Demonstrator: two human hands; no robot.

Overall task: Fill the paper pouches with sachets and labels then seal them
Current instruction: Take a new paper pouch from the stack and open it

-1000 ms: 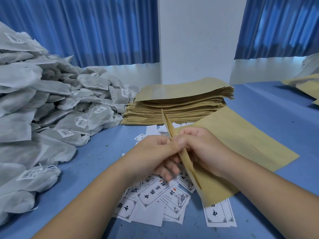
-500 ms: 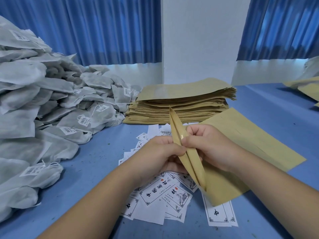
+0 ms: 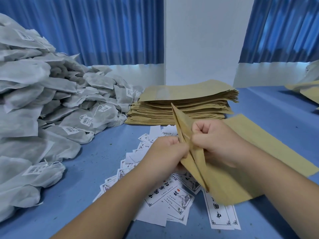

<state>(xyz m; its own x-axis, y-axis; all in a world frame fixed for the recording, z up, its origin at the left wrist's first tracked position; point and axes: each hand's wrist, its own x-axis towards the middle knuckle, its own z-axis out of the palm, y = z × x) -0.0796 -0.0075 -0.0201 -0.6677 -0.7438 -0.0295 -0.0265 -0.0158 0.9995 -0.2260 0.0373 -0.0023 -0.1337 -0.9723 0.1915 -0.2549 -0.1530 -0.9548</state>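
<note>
- The left hand (image 3: 166, 150) and right hand (image 3: 218, 142) meet above the desk (image 3: 86, 178). The fingers of each are curled and pinch opposite walls of a pouch (image 3: 196, 163).
- The pouch stands on edge between them, one corner pointing up and its two walls slightly parted. Its near end is blurred.
- Labels (image 3: 165, 202) lie scattered on the desk beneath the hands.
- A stack (image 3: 181, 106) of flat pouches sits behind them, and a loose pouch (image 3: 259, 140) lies under the right hand.
- Sachets (image 3: 34, 100) are heaped at the left.
</note>
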